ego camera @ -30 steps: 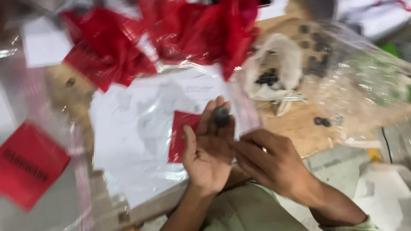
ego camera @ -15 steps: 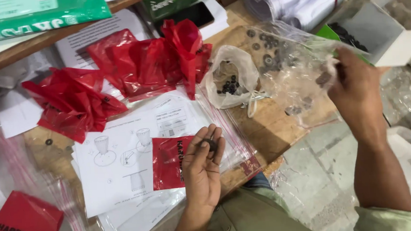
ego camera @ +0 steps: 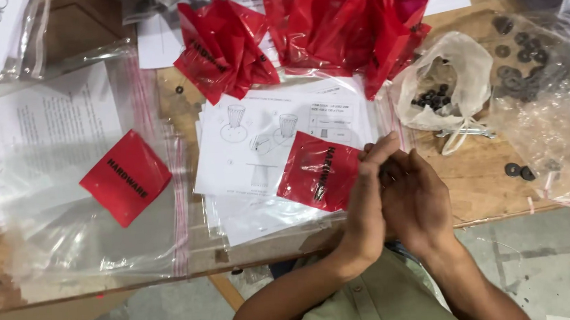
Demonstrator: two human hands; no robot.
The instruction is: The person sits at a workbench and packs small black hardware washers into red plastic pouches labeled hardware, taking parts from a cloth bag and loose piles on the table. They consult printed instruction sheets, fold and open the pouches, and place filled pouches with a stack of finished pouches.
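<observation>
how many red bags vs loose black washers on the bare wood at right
flat red bags: 2
crumpled red bags: 3 at least, bunched
loose black washers on bare wood: 2
total: 7

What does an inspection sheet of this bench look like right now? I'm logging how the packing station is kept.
Surface: wooden table, mostly covered.
Job's things: flat red bag on an instruction sheet, beside the hands.
Clutter: second flat red bag in a clear sleeve, crumpled red bags, clear bag of dark washers, loose washers.
Hands: left hand and right hand pressed together; contents hidden.
Cables: nothing seen.
Surroundings: grey floor.
</observation>
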